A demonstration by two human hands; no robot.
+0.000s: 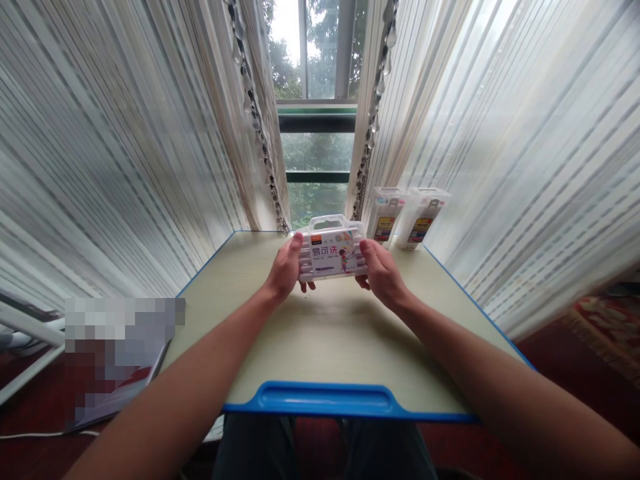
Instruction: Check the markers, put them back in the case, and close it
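Both hands hold a clear plastic marker case (333,253) with a carry handle on top, a printed label with Chinese characters, and several pale markers lying sideways inside. My left hand (289,263) grips its left end, thumb on the front and fingers behind. On the right end, my right hand (383,270) has the same kind of grip. The case is raised a little above the table (310,333), slightly tilted, with its handle side away from me. What the fingers do behind it is mostly hidden.
Two upright clear plastic boxes with labels, a left box (385,220) and a right box (423,223), stand at the table's back right. A blue pen tray (327,399) edges the front. Striped curtains (150,133) hang around the window (320,143).
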